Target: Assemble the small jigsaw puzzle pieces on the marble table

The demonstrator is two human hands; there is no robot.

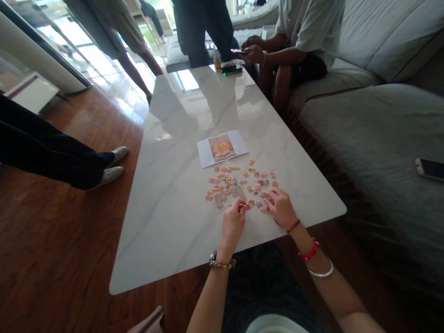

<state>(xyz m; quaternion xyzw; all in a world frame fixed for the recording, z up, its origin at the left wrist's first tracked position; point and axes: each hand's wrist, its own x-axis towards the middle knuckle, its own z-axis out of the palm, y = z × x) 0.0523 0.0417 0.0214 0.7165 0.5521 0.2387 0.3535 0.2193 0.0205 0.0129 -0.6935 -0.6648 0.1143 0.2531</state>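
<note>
Several small pink and orange jigsaw puzzle pieces (226, 176) lie loose on the white marbled table (166, 208). My left hand (234, 222) pinches a reddish puzzle piece (249, 206) between thumb and fingertips, just above the tabletop. Beside it, my right hand (281, 209) has its fingers curled together at the right edge of the pieces, seemingly on a puzzle piece mostly covered by the fingertips. A thin rectangular printed card or board (219, 200) lies left of my hands, with pieces on it. Beyond the pieces, a creased sheet (241, 141) shows a picture of a yellow figure.
At the table's far end stand a bottle (217, 61) and dark items (231, 69). A seated person (308, 32) holds a phone on the grey sofa (374, 120). Other people stand to the left and at the far end. Another phone (430, 169) lies on the sofa.
</note>
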